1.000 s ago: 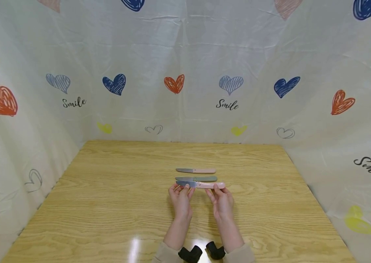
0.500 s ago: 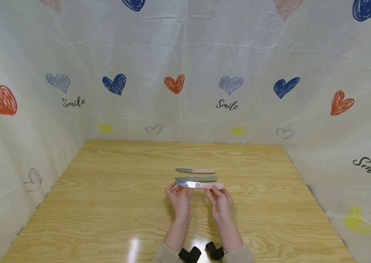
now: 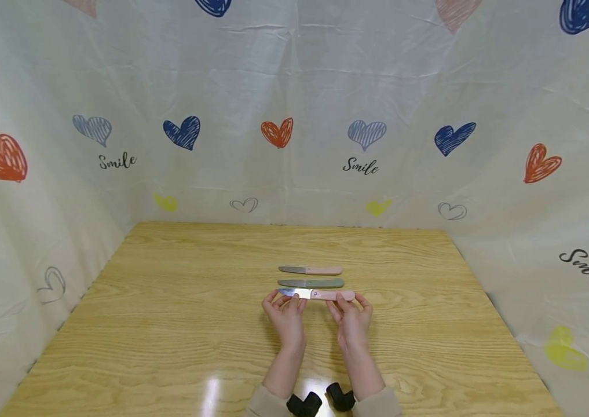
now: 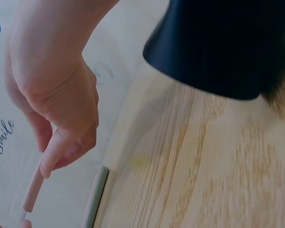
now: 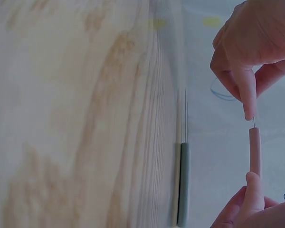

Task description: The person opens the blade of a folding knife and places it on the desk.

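Observation:
A knife with a glossy pink handle is held level above the table, its shiny blade pointing left. My left hand pinches the blade between thumb and fingers. At the handle's far end my right hand pinches with its thumb on the near face. In the left wrist view the right hand grips the pink handle, while only fingertips of the left hand show at the corner. Just beyond lie a green-handled knife and a paler pink-handled knife, parallel, blades to the left.
The wooden table stretches out around the hands. A white sheet printed with hearts encloses its back and sides. Black wrist mounts sit near the sleeves, close to the table's front.
The held knife shifts very slightly left and its blade tilts, catching bright light. Both hands keep their pinch; the two knives on the table stay put.

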The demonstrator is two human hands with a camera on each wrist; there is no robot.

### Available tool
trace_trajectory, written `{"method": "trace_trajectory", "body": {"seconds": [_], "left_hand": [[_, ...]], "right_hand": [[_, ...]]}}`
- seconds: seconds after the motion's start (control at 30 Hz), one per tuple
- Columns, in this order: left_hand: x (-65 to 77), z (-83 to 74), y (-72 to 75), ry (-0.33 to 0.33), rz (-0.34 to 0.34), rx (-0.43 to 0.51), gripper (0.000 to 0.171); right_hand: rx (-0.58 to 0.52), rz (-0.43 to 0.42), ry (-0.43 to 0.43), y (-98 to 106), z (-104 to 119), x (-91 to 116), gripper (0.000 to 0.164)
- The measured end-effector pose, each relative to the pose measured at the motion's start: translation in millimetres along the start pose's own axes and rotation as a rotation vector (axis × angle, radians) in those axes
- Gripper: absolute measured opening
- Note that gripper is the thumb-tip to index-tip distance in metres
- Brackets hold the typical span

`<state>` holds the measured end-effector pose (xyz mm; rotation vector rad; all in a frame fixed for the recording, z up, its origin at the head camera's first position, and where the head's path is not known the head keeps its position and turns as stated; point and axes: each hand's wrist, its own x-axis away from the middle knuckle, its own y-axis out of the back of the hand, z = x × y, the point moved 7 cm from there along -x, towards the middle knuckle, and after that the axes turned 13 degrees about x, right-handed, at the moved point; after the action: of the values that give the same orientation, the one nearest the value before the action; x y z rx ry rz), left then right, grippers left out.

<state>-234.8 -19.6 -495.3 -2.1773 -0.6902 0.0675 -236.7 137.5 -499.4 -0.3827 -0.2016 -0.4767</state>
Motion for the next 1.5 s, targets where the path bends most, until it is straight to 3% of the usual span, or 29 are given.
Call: {"method": "trace_trajectory", "body": {"seconds": [0.33,0.53,0.73,0.97,1.2,1.33,1.5], "left_hand": [[-3.7,2.3,3.2,0.034,0.033,-0.033,0.046],[-9.8,3.5,4.7,0.151,0.088,-0.097,0.049],[-13.7,-4.6,9.0,0.234,0.146,-0.229,0.056],[-16.8,-8.8,17.1,0.371,0.292,-0.388,0.064],[-20.0,-4.1,28.3,0.482,0.377,-0.485,0.069],[-21.1,-2.1,30.9,0.518,0.412,-0.48,0.072],[-23.3,-1.3,33.7,0.551,0.426,-0.539,0.074]], "right_hand": [[0.127,0.075,-0.027,5,5,-9,0.052],[0.233,0.171,-0.029,7,13,-17,0.057],[0.418,0.254,-0.044,14,16,-21,0.057],[0.629,0.302,-0.032,22,20,-27,0.058],[0.75,0.356,-0.037,25,16,-31,0.063],[0.788,0.397,-0.038,23,14,-30,0.068],[0.812,0.42,-0.041,24,12,-29,0.07]]}}
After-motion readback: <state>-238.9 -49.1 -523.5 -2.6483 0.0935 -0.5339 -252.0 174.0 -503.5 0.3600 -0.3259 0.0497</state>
